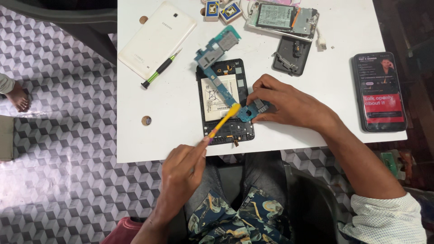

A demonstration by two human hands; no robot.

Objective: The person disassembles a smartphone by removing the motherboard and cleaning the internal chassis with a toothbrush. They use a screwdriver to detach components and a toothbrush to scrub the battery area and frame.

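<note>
Lying at the centre of the frame, an opened tablet (224, 103) is seen face down on the white desk (181, 131), its battery exposed. A blue circuit board (221, 68) is laid diagonally across it, running from the upper centre down to the right hand (285, 104). The lower end of the board is pinched by the fingers (260, 92) of the right hand, which rests on the desk just right of the tablet. A yellow brush (224, 119) is gripped in the closed fingers of the left hand (181, 169) at the lower centre, off the desk's near edge; its head is placed against the board close to the right hand.

At the upper left of the desk a white back cover (156, 38) is noted, with a green-handled screwdriver (160, 68) partly resting on its lower edge. A second dismantled device (282, 18) is seen at the top centre, a dark grey part (291, 56) just below it. A lit phone (379, 91) lies at the right edge. A bare foot (18, 97) of another person is visible on the patterned floor at far left.
</note>
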